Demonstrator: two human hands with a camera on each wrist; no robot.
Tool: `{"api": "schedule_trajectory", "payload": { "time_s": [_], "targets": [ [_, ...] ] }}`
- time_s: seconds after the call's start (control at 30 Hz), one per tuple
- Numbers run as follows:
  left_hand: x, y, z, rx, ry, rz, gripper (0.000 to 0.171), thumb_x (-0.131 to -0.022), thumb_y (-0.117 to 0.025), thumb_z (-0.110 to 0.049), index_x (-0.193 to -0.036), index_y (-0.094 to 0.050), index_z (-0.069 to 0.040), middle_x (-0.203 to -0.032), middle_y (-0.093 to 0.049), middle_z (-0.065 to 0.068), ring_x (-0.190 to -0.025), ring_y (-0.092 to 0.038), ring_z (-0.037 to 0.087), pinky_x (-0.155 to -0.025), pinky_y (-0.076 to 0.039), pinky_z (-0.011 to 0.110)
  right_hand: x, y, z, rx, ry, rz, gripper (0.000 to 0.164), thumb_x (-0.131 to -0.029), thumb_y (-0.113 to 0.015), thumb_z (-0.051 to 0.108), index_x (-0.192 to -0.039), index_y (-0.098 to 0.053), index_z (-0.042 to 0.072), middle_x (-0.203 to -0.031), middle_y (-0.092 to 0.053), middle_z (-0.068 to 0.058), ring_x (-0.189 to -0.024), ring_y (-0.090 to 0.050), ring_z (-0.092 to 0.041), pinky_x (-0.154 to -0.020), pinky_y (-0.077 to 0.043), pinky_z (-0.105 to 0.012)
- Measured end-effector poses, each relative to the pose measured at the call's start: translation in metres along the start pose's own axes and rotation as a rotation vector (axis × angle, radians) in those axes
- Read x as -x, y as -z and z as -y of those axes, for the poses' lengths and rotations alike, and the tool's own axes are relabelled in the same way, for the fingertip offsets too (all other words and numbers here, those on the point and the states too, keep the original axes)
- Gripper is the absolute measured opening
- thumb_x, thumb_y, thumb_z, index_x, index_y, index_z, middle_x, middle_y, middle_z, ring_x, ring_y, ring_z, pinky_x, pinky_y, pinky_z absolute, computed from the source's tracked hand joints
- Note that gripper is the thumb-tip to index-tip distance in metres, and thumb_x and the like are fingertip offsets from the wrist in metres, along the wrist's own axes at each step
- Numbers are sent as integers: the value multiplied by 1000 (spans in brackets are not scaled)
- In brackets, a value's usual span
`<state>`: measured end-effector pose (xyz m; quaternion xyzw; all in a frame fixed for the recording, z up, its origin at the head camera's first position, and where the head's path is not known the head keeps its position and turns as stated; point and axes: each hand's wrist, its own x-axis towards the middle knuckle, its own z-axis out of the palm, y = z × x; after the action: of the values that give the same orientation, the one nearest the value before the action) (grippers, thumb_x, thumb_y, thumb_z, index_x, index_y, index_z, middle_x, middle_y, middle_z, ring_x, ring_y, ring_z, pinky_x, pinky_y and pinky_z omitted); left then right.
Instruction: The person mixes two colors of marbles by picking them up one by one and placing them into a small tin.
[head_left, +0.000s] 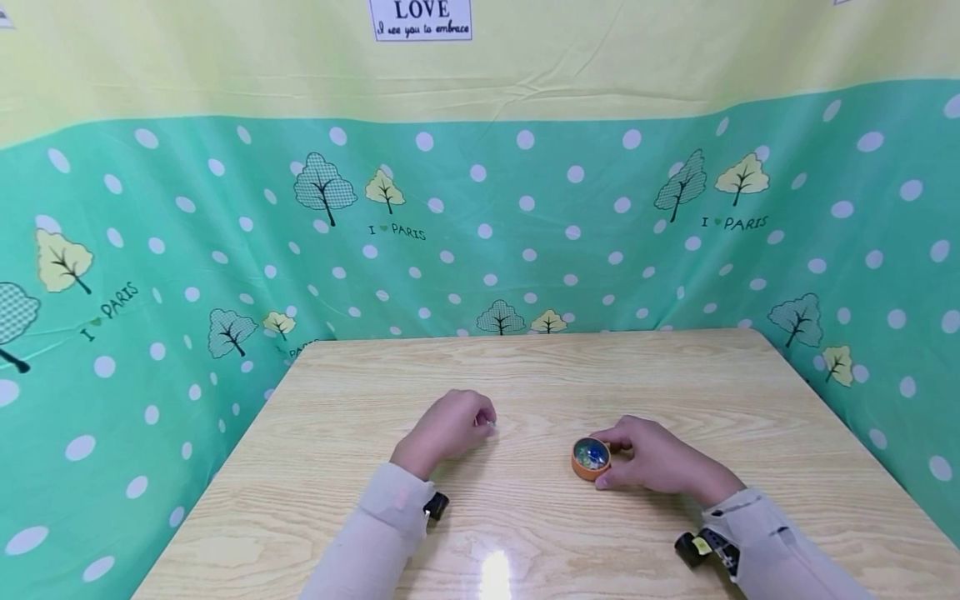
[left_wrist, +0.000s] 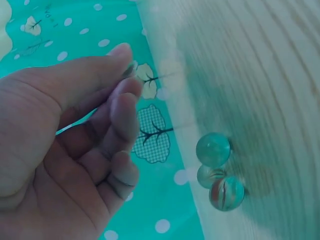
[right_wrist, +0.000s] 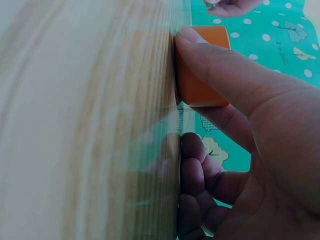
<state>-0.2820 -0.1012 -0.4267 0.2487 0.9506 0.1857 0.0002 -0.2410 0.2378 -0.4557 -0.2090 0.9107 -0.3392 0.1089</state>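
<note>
My left hand is raised a little above the table, left of centre. Its thumb and fingertips pinch a small, mostly covered piece of clear glass, apparently a marble. Beyond that hand, the left wrist view has three glass marbles on the tabletop: a greenish one, a small striped one and a red-streaked one. In the head view they are hidden. My right hand grips a small round orange container by its side, standing upright on the table. Glossy blue and green shapes show inside its top.
The pale wood-grain table has a glossy surface with a light reflection near the front. A green and yellow printed cloth hangs behind it and along both sides. Small black cameras sit on the left wrist and right wrist.
</note>
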Motion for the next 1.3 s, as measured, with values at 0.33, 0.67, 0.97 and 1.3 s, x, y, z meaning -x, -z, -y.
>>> {"api": "schedule_trajectory", "payload": {
  "time_s": [0.33, 0.67, 0.97, 1.3],
  "targets": [
    [-2, -6, -11, -30, -27, -59, 9, -92, -80, -22, -99, -79, -16, -88, -71, -7, -79, -62, 7, -75, -53, 25, 0, -1, -1, -2, -6, -2, 66, -76, -91, 45, -134, -71, 20, -103, -63, 3, -88, -51, -18, -71, -40, -26],
    [-3, -10, -21, -42, -71, -56, 9, -91, -81, -22, -99, -80, -18, -88, -74, -10, -81, -65, 5, -77, -55, 24, 0, -1, -1, -15, -16, -5, 67, -76, -91, 44, -134, -71, 18, -102, -62, 2, -89, -51, -18, -72, -40, -26],
    [-3, -13, -29, -51, -110, -56, 10, -91, -81, -22, -100, -80, -18, -90, -75, -11, -81, -66, 2, -77, -55, 23, 0, -1, -3, -23, -10, -2, 65, -76, -91, 44, -133, -71, 20, -102, -63, 3, -89, -52, -18, -72, -41, -26],
    [-4, -17, -34, -95, -154, -102, 11, -90, -82, -25, -101, -80, -21, -90, -72, -11, -83, -66, 6, -75, -54, 23, -1, -1, -5, -17, 13, 0, 64, -77, -90, 45, -133, -71, 22, -104, -62, 4, -92, -54, -17, -74, -42, -25]
  ]
}}
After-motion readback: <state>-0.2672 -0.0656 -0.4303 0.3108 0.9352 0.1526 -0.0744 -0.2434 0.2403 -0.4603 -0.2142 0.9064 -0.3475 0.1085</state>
